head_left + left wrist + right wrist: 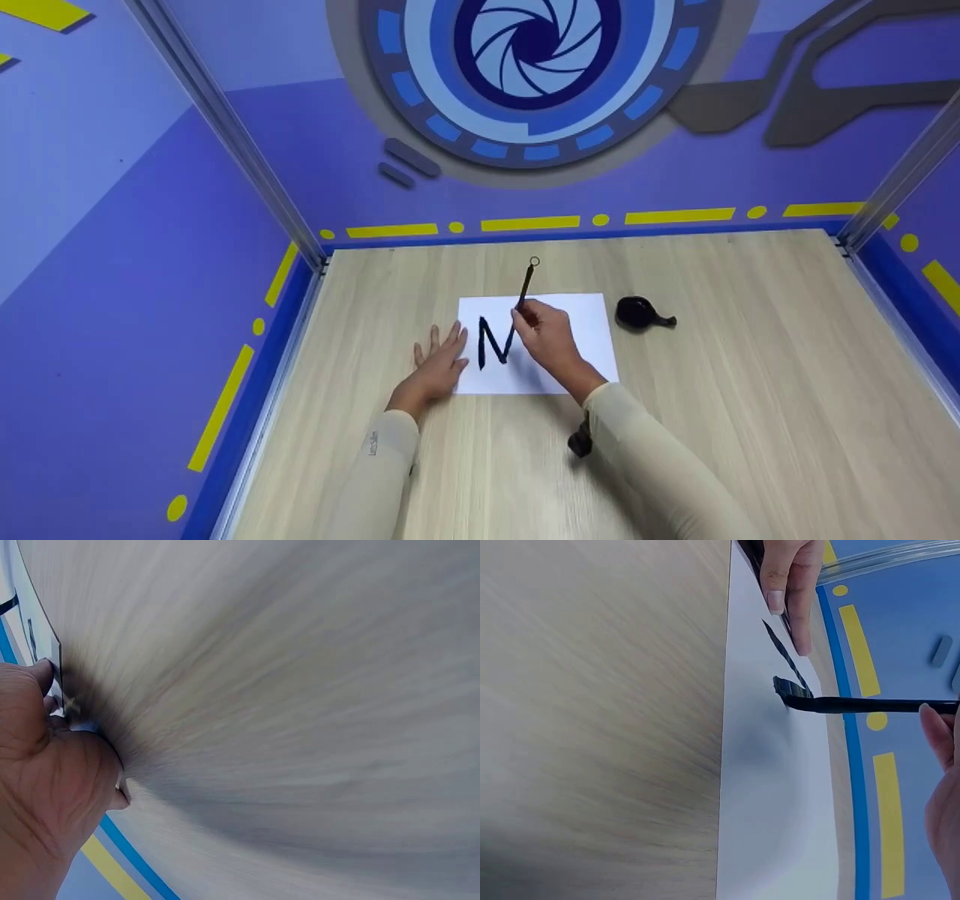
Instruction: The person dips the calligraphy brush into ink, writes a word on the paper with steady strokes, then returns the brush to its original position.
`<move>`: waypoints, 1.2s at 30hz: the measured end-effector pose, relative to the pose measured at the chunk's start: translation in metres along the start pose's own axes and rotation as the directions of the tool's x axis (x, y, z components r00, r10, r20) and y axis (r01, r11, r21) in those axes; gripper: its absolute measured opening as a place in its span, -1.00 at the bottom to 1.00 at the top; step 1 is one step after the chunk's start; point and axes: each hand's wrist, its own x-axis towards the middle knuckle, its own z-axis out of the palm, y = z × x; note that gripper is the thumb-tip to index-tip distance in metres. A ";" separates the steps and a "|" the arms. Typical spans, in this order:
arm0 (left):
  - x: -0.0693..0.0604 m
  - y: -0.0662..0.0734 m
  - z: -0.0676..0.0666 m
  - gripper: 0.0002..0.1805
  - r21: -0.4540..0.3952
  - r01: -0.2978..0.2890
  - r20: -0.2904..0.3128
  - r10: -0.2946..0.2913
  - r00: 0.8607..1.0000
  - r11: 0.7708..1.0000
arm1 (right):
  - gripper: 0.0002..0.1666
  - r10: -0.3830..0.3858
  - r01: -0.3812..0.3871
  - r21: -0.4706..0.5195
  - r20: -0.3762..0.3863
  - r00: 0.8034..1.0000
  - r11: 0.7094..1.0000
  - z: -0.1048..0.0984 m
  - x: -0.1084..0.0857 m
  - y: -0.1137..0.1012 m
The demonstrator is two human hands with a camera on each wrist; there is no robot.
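Head view: a rectangular sheet of white paper (589, 334) lies on the pale wood-grain tabletop (375, 322), bearing two joined black strokes (481, 343). My right hand (551, 337) pinches a slim black brush with a small ring at its upper end (526, 286), its bristles near the foot of the slanting stroke; how firmly they meet the sheet I cannot tell. My left hand (439, 367), fingers spread, rests at the sheet's left edge. I judge smearing the chief hazard, should the black be wet and my right hand drag across it; the sheet could also skew if my left hand lifts. Just beside the sheet's right edge sits a rounded, glossy black vessel with a short projection (635, 313); its contents I cannot distinguish.
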 end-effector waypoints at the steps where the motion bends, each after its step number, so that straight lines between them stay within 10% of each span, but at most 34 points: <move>1: 0.000 0.000 0.000 -0.30 -0.001 0.000 0.000 0.000 1.000 1.000 | -0.90 -0.004 0.004 0.003 -0.004 1.000 1.000 0.000 0.000 0.000; 36: 0.001 -0.002 0.001 -0.30 0.000 0.000 -0.005 0.000 1.000 1.000 | -0.94 -0.164 0.153 -0.144 -0.066 0.984 0.978 0.008 0.013 0.014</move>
